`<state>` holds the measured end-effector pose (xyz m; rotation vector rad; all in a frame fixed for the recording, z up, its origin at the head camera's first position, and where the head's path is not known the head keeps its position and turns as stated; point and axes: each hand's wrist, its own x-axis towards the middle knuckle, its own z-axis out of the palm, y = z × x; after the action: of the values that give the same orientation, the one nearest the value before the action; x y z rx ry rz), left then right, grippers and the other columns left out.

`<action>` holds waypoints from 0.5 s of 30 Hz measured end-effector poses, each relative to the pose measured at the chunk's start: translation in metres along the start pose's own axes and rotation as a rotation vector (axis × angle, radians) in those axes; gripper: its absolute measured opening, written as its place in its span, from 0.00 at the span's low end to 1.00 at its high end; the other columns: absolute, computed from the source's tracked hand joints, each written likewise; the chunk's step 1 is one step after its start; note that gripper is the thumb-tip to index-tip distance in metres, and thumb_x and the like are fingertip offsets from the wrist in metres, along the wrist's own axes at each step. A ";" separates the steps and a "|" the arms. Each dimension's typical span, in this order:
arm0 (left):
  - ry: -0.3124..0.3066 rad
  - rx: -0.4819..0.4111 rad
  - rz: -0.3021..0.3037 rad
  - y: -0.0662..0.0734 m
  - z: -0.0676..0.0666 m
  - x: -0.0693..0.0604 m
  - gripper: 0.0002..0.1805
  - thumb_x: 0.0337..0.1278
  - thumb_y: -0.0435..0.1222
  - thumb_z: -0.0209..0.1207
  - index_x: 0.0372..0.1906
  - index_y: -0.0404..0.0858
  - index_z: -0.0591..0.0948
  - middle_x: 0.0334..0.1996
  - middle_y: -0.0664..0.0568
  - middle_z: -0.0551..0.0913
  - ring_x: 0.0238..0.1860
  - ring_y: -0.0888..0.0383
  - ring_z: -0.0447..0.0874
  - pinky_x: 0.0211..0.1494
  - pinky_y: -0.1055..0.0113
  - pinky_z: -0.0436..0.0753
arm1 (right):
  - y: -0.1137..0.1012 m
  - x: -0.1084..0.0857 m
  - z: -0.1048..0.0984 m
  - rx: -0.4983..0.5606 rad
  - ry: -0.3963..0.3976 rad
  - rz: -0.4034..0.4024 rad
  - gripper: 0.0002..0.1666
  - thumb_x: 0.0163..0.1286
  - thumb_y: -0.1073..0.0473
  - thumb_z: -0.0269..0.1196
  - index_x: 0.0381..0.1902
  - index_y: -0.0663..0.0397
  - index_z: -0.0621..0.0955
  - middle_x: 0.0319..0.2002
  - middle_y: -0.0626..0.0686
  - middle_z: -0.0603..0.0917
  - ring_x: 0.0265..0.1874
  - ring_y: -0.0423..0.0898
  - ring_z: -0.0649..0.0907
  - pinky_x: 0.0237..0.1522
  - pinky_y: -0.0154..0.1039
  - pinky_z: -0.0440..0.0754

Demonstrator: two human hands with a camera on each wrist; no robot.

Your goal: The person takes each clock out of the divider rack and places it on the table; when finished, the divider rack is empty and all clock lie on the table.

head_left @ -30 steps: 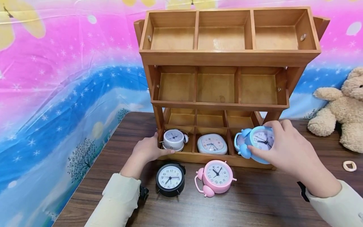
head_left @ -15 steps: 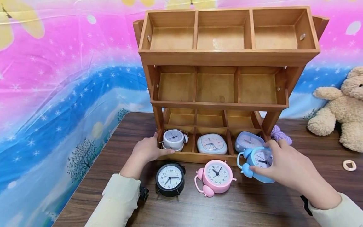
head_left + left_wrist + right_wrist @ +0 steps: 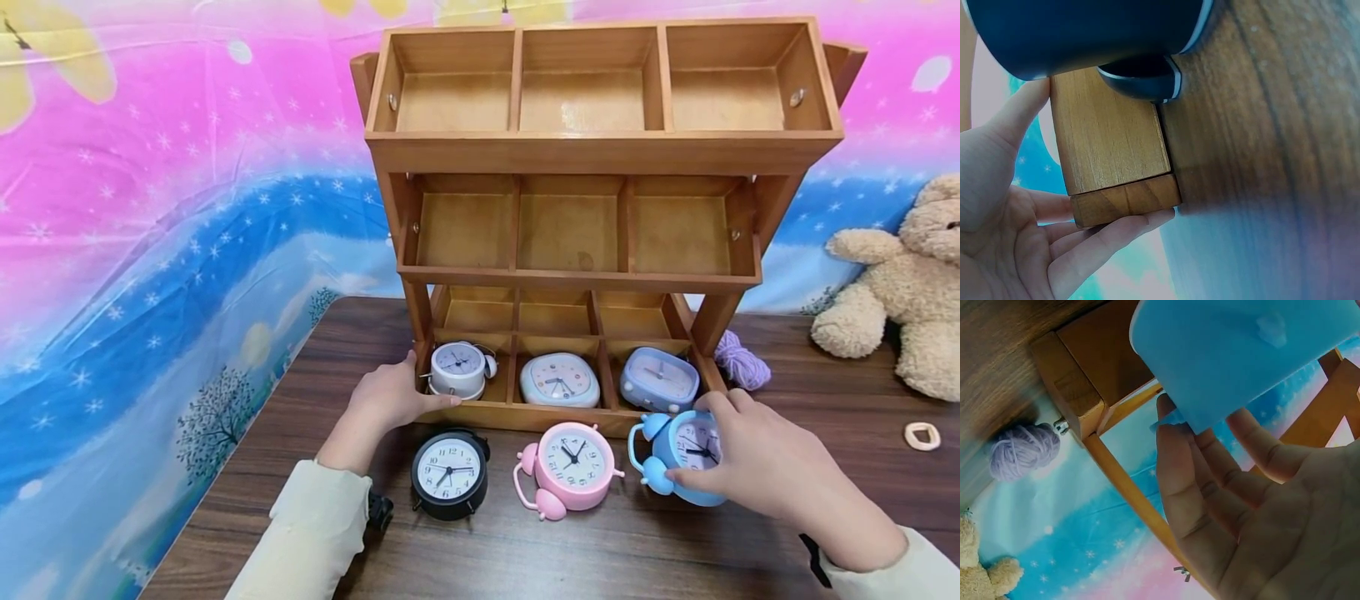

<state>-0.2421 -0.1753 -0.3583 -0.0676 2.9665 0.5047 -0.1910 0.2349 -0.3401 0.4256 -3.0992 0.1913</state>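
My right hand (image 3: 776,467) holds a light-blue twin-bell alarm clock (image 3: 693,492) by its sides, lying with its bells to the left. In the right wrist view the clock's blue back (image 3: 1241,356) covers part of the fingers. Whether it touches the table cannot be told. My left hand (image 3: 386,396) grips the left end of the wooden rack's (image 3: 577,417) bottom tray. In front of the rack lie a black alarm clock (image 3: 450,475) and a pink twin-bell one (image 3: 576,467). The bottom front compartments hold a white clock (image 3: 459,371), a pale rounded clock (image 3: 559,381) and a blue-violet clock (image 3: 660,379).
The rack's upper tray (image 3: 600,154) and middle tray (image 3: 577,273) each have three compartments. A ball of purple yarn (image 3: 741,362) lies right of the rack. Farther right are a teddy bear (image 3: 892,292) and a small cream ring (image 3: 922,436) on the dark table (image 3: 570,558).
My right hand has brought the blue clock down and toward me, away from the right compartment. The blue-violet clock and the yarn behind it have come into view. My left hand stays put.
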 end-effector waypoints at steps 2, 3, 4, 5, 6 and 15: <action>0.000 -0.001 0.000 0.000 0.000 0.000 0.61 0.50 0.66 0.64 0.75 0.27 0.56 0.59 0.30 0.78 0.56 0.36 0.79 0.58 0.44 0.76 | 0.000 -0.001 0.001 -0.010 -0.003 -0.010 0.65 0.35 0.12 0.64 0.54 0.60 0.76 0.47 0.62 0.79 0.40 0.57 0.81 0.28 0.56 0.79; 0.001 -0.002 -0.001 0.000 0.000 0.000 0.61 0.50 0.66 0.64 0.75 0.27 0.56 0.58 0.30 0.78 0.56 0.36 0.79 0.58 0.44 0.76 | 0.000 -0.002 0.002 -0.013 -0.006 -0.015 0.64 0.35 0.13 0.65 0.54 0.59 0.77 0.48 0.62 0.79 0.42 0.58 0.81 0.29 0.57 0.79; 0.001 -0.002 -0.001 0.000 0.000 0.000 0.61 0.50 0.66 0.65 0.75 0.27 0.57 0.58 0.30 0.78 0.56 0.36 0.79 0.58 0.44 0.76 | 0.000 -0.002 0.003 -0.017 -0.007 -0.017 0.63 0.35 0.13 0.66 0.53 0.58 0.77 0.48 0.62 0.79 0.43 0.59 0.81 0.30 0.57 0.79; 0.002 -0.002 -0.001 0.000 0.000 0.000 0.61 0.50 0.66 0.65 0.75 0.27 0.57 0.58 0.30 0.78 0.56 0.36 0.79 0.58 0.44 0.76 | 0.001 -0.002 0.004 -0.019 -0.010 -0.018 0.62 0.35 0.14 0.68 0.53 0.58 0.77 0.48 0.61 0.79 0.44 0.60 0.81 0.31 0.58 0.79; 0.002 -0.003 -0.001 0.000 0.000 0.000 0.61 0.50 0.66 0.65 0.75 0.27 0.57 0.58 0.30 0.78 0.56 0.36 0.79 0.58 0.44 0.76 | 0.001 -0.002 0.004 -0.020 -0.017 -0.016 0.61 0.35 0.15 0.68 0.53 0.57 0.77 0.49 0.62 0.79 0.45 0.61 0.81 0.32 0.59 0.79; 0.002 0.001 0.005 0.000 -0.001 0.000 0.61 0.50 0.66 0.64 0.75 0.27 0.57 0.58 0.30 0.78 0.56 0.36 0.79 0.59 0.45 0.76 | 0.007 -0.001 0.010 -0.032 -0.072 0.003 0.61 0.36 0.17 0.70 0.54 0.61 0.77 0.48 0.64 0.79 0.43 0.62 0.81 0.34 0.59 0.79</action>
<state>-0.2422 -0.1751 -0.3577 -0.0601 2.9696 0.5047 -0.1915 0.2412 -0.3507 0.4361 -3.1692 0.1286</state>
